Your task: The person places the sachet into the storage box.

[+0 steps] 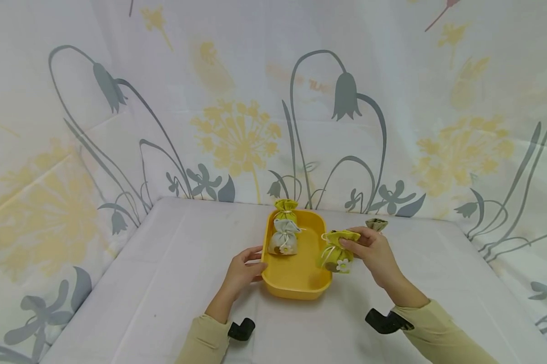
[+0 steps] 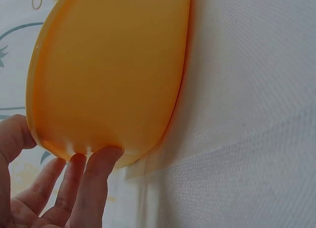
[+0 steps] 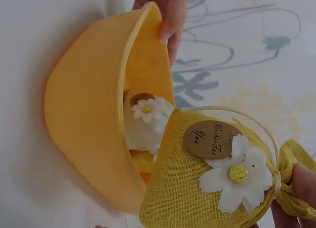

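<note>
In the head view my left hand [image 1: 242,272] holds the left side of a yellow plastic basin [image 1: 296,292], thumb over the rim and fingers against the outer wall [image 2: 108,90]. My right hand [image 1: 373,253] pinches a yellow-green drawstring pouch [image 1: 339,257] by its gathered neck, at the basin's right rim. This pouch [image 3: 187,193] bears a white fabric flower and a brown oval tag with writing. Inside the basin sit a pale grey-white pouch [image 1: 282,243] with a flower and, behind it, another yellow-green pouch [image 1: 285,207].
Behind my right hand, the top of an olive-brown pouch [image 1: 376,224] shows, its lower part hidden. A white cloth covers the table [image 1: 173,268]. A flower-printed curtain [image 1: 264,101] rises behind its far edge.
</note>
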Motion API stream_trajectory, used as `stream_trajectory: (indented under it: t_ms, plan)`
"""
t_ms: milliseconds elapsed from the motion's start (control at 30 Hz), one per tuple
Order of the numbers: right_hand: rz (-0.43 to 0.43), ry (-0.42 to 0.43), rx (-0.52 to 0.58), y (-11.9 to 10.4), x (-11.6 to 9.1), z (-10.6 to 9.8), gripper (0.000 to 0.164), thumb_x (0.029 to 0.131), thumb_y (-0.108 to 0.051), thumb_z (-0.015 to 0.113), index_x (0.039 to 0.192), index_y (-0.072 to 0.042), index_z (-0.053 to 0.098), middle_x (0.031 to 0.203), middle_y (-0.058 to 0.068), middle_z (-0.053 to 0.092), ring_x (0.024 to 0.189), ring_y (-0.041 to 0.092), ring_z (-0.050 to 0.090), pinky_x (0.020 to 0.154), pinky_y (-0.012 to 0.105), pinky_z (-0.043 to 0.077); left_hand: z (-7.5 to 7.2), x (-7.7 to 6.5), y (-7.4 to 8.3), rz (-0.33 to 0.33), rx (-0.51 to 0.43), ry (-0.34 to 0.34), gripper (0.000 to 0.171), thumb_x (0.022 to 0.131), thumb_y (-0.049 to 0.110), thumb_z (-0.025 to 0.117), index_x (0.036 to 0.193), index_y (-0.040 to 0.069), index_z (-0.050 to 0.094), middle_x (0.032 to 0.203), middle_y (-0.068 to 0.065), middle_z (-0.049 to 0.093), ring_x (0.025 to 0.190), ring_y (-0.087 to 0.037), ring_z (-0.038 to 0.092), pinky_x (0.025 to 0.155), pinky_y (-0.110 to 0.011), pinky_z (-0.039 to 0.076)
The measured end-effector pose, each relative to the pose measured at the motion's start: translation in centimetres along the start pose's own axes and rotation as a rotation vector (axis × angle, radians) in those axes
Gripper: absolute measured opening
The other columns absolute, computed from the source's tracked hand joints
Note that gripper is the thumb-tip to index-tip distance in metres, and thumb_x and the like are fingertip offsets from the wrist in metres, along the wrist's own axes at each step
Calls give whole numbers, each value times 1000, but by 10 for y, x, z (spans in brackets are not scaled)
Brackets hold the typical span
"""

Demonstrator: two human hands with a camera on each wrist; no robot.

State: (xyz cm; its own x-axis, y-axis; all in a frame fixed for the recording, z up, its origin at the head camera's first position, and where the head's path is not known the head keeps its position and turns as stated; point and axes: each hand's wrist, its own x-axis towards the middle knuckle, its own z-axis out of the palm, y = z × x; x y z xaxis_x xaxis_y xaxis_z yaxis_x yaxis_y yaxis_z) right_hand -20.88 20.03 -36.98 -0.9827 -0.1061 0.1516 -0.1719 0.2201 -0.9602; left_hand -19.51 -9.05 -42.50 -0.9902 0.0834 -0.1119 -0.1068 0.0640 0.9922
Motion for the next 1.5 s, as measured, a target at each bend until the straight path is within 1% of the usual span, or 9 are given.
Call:
stream_trajectory:
  t_ms: [300,567,733,900,1000,1133,1233,1367,1500]
  plan:
    - [57,-60,27,-3,12,29,30,87,-7,65,109,10,54,93,10,64,79,11,62,71,25,55,-1,1,-3,-1,0,-10,50,86,3,61,133,-4,46,123,-27,49,98,-28,60,72,-36,56]
    - [166,-91,-15,-2,26,58,26,87,-10,65,108,4,56,91,7,63,80,13,59,71,25,52,-2,19,-28,7,-11,0,50,86,6,63,134,1,47,123,-23,51,101,-29,60,70,-36,56]
    - [206,-99,-23,-1,33,73,26,86,-11,66,107,2,58,88,6,62,78,14,57,68,27,50,-2,23,-32,17,-2,6,50,86,8,64,133,2,48,122,-21,52,101,-29,60,70,-36,56]
    - [236,-116,-19,0,41,85,25,86,-11,66,107,1,60,92,6,63,84,16,60,72,32,54,-3,22,-29,16,-8,-6,50,86,7,63,134,2,48,122,-21,52,101,-29,60,71,-36,56]
    - [260,-111,-1,3,45,93,24,85,-10,67,106,0,60,92,7,62,84,17,60,72,33,54,-3,19,-21,14,-9,-14,50,86,6,62,134,0,47,122,-22,52,101,-30,60,71,-36,56]
    - [280,-98,8,9,49,105,22,84,-9,68,103,0,61,92,7,62,81,16,59,68,29,53,-2,9,-6,18,-2,-23,50,86,4,61,133,-3,46,121,-23,52,101,-32,59,72,-38,56]
    - [262,-101,-13,12,50,112,20,83,-7,69,101,0,62,92,7,63,77,15,57,65,26,52,-1,3,2,16,-1,-21,49,86,3,60,132,-4,46,120,-22,52,102,-32,59,73,-37,56]
    - [245,-117,-56,16,49,117,18,81,-3,69,98,1,64,91,7,62,75,16,54,64,23,49,-1,0,3,6,-6,-16,50,86,4,61,132,-4,46,121,-23,52,102,-32,59,72,-36,56]
    - [249,-133,-64,18,48,119,17,81,-2,69,97,1,63,91,6,62,76,16,53,66,23,49,-2,2,-2,7,-8,-21,51,85,4,61,133,-4,46,121,-24,51,102,-32,59,72,-36,56]
